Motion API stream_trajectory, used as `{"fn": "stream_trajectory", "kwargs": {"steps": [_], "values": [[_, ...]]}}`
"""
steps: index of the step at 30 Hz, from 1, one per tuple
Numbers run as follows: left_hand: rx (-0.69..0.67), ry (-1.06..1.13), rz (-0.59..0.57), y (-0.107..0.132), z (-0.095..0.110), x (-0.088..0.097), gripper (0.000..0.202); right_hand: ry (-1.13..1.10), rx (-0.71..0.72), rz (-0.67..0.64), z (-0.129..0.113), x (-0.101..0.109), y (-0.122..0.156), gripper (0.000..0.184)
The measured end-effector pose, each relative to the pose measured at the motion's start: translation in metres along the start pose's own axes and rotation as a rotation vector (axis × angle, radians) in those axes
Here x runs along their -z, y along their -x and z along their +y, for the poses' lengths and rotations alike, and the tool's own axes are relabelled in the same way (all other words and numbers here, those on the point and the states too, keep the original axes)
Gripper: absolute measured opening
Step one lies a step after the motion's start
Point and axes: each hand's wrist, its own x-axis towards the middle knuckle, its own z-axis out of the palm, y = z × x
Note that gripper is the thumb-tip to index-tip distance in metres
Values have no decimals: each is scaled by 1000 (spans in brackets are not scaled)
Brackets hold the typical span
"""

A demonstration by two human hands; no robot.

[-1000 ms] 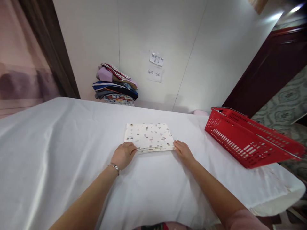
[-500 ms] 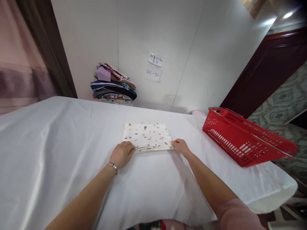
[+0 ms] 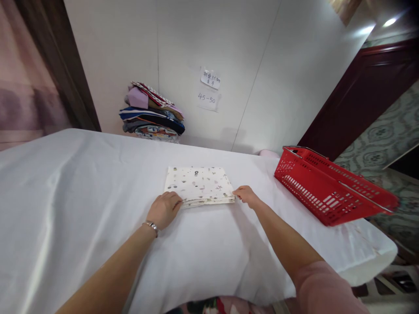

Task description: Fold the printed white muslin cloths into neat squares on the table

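Note:
A white folded cloth (image 3: 199, 183) with small printed figures lies flat on the white-covered table, its layered edge facing me. My left hand (image 3: 164, 209), a metal bracelet at its wrist, is closed at the cloth's near left corner; the fingertips are partly hidden from view. At the near right corner, my right hand (image 3: 246, 195) is closed in a pinch on the cloth's edge.
On the right side of the white tablecloth (image 3: 98, 183) stands a red perforated basket (image 3: 330, 187) with metal handles. Behind the table's far edge rises a pile of folded clothes (image 3: 152, 111) by the wall. Paper notes (image 3: 208, 89) are stuck to that wall.
My view has shifted slightly, so everything sits a little further left. The right fingers have moved slightly at the cloth's corner; the cloth keeps its folded shape.

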Motion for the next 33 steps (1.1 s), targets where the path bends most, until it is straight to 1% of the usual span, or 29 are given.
{"fn": "stream_trajectory", "kwargs": {"steps": [4, 8, 11, 20, 26, 29, 33], "values": [[-2, 10, 7, 0, -1, -1, 23, 31, -18, -6, 2, -3, -2, 14], [-4, 6, 9, 0, -1, -1, 23, 89, 33, 37, 0, -4, -2, 9], [6, 2, 7, 0, 0, 0, 22, 131, 59, 23, -3, -4, -1, 8], [4, 15, 15, -1, -2, -2, 22, 144, 63, 30, -19, 9, -2, 8], [-8, 11, 11, -1, -1, -1, 22, 73, 39, -3, -22, 5, -2, 6], [-2, 11, 9, -1, -1, -1, 21, 36, 11, -49, -21, 3, 1, 7], [4, 12, 14, -1, -2, -2, 21, 44, -63, -119, -14, 0, 1, 12]]}}
